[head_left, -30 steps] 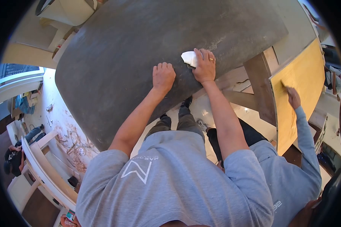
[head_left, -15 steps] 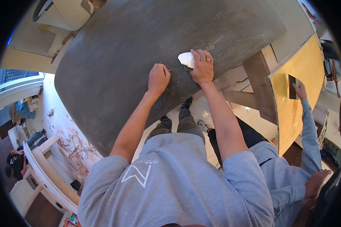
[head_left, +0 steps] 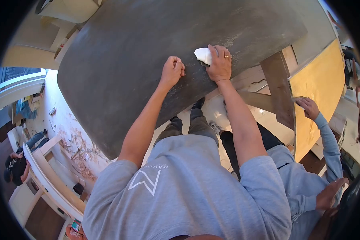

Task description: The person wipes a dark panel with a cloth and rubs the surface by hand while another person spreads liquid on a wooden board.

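A large dark grey board (head_left: 120,72) with rounded corners lies in front of me, with pale scuffs and bits of residue on its near right area. My right hand (head_left: 220,66) is wrapped over a folded white-backed piece of sandpaper (head_left: 204,55), pressing it on the board; a dark edge shows underneath. To its left, my left hand (head_left: 173,73) is closed with curled fingers just above or on the board. Whatever may be in those fingers is hidden.
On my right, a co-worker's hand (head_left: 308,107) holds a dark block at the edge of a yellowish wood panel (head_left: 318,88). Dark boards (head_left: 278,88) stand between. Lower left, another person (head_left: 18,166) is by a curved pale frame (head_left: 52,188). Debris (head_left: 82,156) litters the floor.
Both my hands have moved slightly up and to the right, the right one carrying the sandpaper. The co-worker's hand has moved down and left to the panel's edge.
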A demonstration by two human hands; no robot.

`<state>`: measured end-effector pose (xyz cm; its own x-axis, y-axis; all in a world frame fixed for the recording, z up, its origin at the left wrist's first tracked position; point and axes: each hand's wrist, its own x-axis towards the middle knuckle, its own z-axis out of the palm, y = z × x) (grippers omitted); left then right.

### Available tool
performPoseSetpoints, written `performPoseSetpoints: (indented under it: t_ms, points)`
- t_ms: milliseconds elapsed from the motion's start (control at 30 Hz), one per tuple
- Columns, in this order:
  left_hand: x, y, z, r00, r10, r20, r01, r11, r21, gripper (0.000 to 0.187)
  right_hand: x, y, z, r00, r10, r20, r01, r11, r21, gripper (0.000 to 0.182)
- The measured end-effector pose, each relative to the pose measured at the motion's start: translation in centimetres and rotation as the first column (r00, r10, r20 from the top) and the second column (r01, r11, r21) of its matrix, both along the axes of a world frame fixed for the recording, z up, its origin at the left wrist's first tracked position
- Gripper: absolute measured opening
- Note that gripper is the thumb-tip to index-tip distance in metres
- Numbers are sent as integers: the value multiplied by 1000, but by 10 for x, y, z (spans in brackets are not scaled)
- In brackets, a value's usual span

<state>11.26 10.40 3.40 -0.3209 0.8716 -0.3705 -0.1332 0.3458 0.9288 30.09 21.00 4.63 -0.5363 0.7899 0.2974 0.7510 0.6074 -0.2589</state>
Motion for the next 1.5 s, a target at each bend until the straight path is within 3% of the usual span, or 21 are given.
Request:
performPoseSetpoints:
  t_ms: [33, 100, 200, 267, 400, 633, 833, 1233, 1433, 1500]
  points:
    - [3, -2, -1, 977, -25, -210, 30, 999, 21, 16, 1, -1, 0, 1000, 0, 2, 0, 1000, -7, 78]
    - [8, -4, 1, 802, -55, -595, 102, 994, 45, 19, 1, -1, -1, 1000, 2, 0, -2, 1000, 1, 78]
    - [12, -13, 6, 607, -12, -795, 242, 955, 170, 24, 0, -1, -2, 1000, 0, -4, 0, 1000, 10, 77]
    - [6, -14, 8, 531, -108, -841, 230, 973, 20, 23, 2, -1, -3, 1000, -4, -8, 4, 1000, 6, 76]
    - [-19, -11, 28, 505, -278, -817, 194, 959, -206, 18, 2, -1, -3, 1000, -7, -10, 7, 1000, -8, 75]
    - [-8, -7, 30, 600, -135, -788, 251, 968, 25, 19, 1, 0, -5, 1000, -9, 5, 9, 1000, 18, 76]
    - [7, -9, 10, 412, -114, -904, 360, 932, 46, 12, 2, -1, -2, 1000, -10, 6, 10, 1000, -10, 75]
    - [11, -8, -2, 230, -170, -958, 333, 939, -86, 15, 1, 0, -1, 1000, -8, -4, 8, 1000, -9, 76]
    - [31, -54, 0, 420, -280, -863, 329, 933, -143, 14, 1, -2, 0, 1000, -9, 1, 9, 1000, -30, 78]
    - [45, -79, 6, 463, -311, -830, 403, 908, -115, 13, 2, -1, -1, 1000, -6, 4, 6, 1000, -26, 79]
